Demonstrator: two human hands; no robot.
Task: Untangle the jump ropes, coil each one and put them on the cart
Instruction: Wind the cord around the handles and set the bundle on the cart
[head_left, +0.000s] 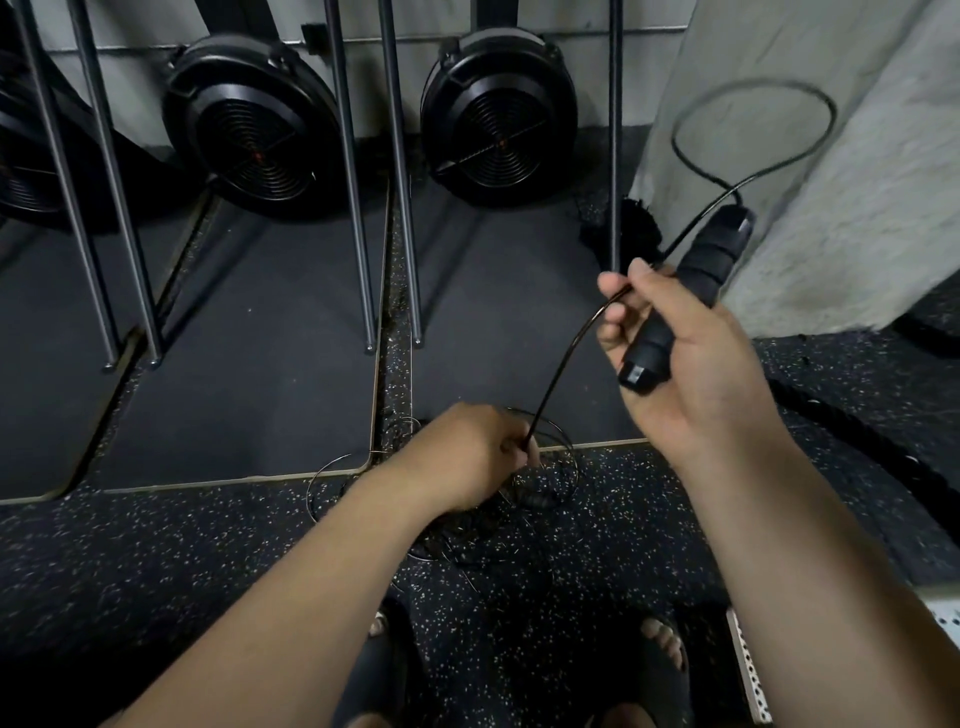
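Note:
My right hand (691, 358) grips a black foam jump rope handle (675, 312), raised at the right. Its thin black cord (561, 358) loops above the handle in front of the concrete pillar, passes between my right thumb and fingers, and runs down to my left hand (478, 452). My left hand pinches that cord low over the floor. Beneath it lies a tangled pile of jump ropes (519, 499) on the speckled rubber floor, with loops spreading to the left and right. Part of the pile is hidden by my left wrist.
Two black rowing machine fans (249, 124) stand upright against the back wall with their metal rails (358, 208) leaning forward. A concrete pillar (831, 156) is at right. A thick black battle rope (872, 441) lies behind my right arm. A perforated metal edge (748, 670) shows bottom right.

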